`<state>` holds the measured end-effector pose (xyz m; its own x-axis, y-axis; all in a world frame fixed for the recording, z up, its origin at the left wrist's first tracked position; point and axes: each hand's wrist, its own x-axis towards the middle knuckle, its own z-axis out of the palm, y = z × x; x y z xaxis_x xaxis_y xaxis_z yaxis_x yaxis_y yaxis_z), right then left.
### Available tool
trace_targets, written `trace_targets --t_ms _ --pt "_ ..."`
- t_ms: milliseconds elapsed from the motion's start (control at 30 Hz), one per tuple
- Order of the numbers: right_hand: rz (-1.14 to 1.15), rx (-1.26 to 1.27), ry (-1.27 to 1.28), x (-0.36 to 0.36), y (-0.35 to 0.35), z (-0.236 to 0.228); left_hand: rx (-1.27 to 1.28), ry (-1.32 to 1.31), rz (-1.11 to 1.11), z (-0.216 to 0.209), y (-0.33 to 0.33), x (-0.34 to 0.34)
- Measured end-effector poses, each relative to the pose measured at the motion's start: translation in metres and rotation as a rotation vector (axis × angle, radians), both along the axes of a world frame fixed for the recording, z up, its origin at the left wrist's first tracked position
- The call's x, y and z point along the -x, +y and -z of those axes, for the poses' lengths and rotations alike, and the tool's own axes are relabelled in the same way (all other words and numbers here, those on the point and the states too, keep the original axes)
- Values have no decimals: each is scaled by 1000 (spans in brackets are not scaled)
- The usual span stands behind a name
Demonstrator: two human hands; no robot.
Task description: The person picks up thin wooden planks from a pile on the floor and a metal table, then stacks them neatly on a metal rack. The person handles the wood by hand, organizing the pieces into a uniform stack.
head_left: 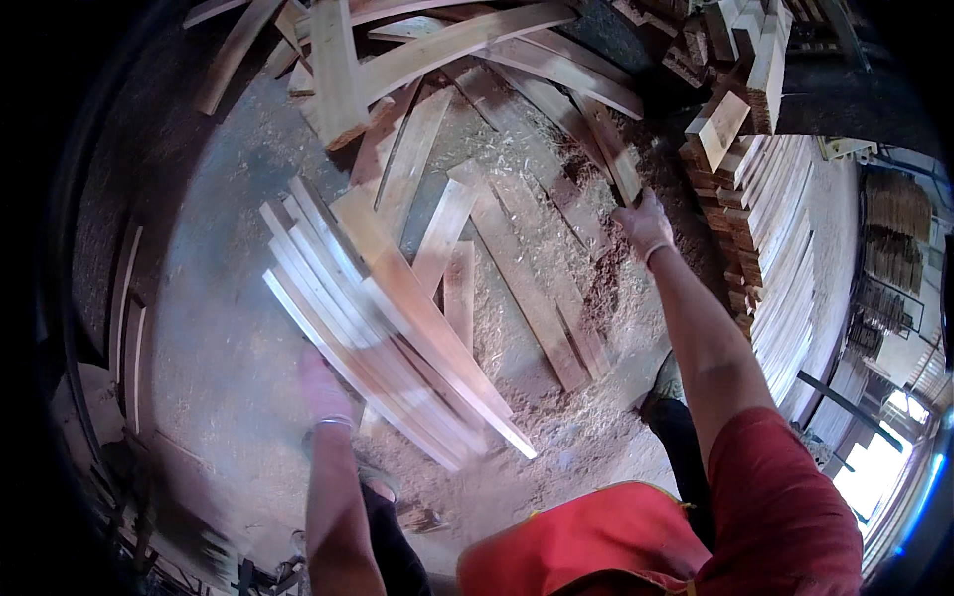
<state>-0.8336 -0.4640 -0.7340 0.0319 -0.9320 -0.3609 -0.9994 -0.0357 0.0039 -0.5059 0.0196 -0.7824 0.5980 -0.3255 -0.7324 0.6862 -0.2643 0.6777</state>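
And here's the right hand [644,226], out at the end of a stretched arm, fingers closed around the near end of a narrow board [611,149] that slants away across the litter. Over to the left hand [324,389], low and blurred, right up against the outer edge of a bundle of boards [373,328]; how far it's open, and whether it has a grip there, I can't tell. What a bundle, though! Pale lengths lie side by side, slanting from upper left to lower right in front of the person, lower ends smeared, with one warmer-toned plank along the inner side.

Beneath, on the floor [229,298], there's sawdust [631,318] scattered all about, and a long flat board [529,283] lies among others between the two hands. Up at the far side it's a jumble: a thick plank [338,74] points toward us, a curved-looking board [472,45] crossing just beside it. Out right, a tall stack of boards [780,238] shows its cut ends, a short block [717,129] at its far end. Down below, a red apron [586,536], a matching red sleeve [785,497], and a shoe [666,377] planted in the dust.
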Motion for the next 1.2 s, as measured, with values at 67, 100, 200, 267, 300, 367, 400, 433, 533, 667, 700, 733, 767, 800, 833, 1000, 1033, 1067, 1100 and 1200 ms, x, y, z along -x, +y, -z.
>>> trace_targets --t_ms 67,100,200,267,300,367,400,433,533,667,700,733,767,800,833,1000,1033,1067,1100,1200 --pt "42 -137 121 -3 -15 -3 -48 -124 -99 13 -5 25" --pt "-54 -44 183 -3 -8 -5 -78 -186 -142 15 -5 31" --pt "3 -285 -165 23 11 -8 -143 -256 -85 37 10 27" --pt "-34 -216 -300 80 81 -20 -144 -385 -29 38 16 32" --pt "-97 -192 -414 144 116 -10 -80 -279 -99 32 7 31" --pt "255 -590 -553 137 190 -75 25 -107 -285 27 5 27" --pt "343 -663 -623 150 221 -86 13 -109 -298 32 11 27" --pt "428 -741 -691 155 237 -89 -1 -113 -315 45 25 26" --pt "-51 -777 -563 86 239 -71 -76 -71 -276 21 -2 35" --pt "-741 -1073 -87 -62 217 -58 -201 -205 -300 36 9 56" --pt "-1043 -1069 32 -81 217 -49 -170 -199 -238 32 3 56" --pt "-1353 -1044 159 -98 211 -38 -142 -200 -185 25 -4 56" --pt "-1243 -1046 -108 -107 186 -26 -119 -199 -137 16 -10 55" --pt "-1117 -1043 -368 -120 154 -14 -204 -277 -83 6 -17 55" --pt "-698 -954 -613 -171 130 -34 -297 -353 -38 -4 -22 55" --pt "470 -1089 -1586 -313 65 -44 -383 -418 16 -28 -31 54" --pt "252 -941 -1594 -331 68 -39 -387 -419 49 -28 -31 53" --pt "41 -780 -1595 -346 66 -31 -386 -425 90 -30 -37 50" --pt "-155 -615 -1572 -355 67 -19 -366 -414 80 -33 -43 50" --pt "-506 -306 -1483 -364 71 -7 -329 -396 58 -32 -52 48"
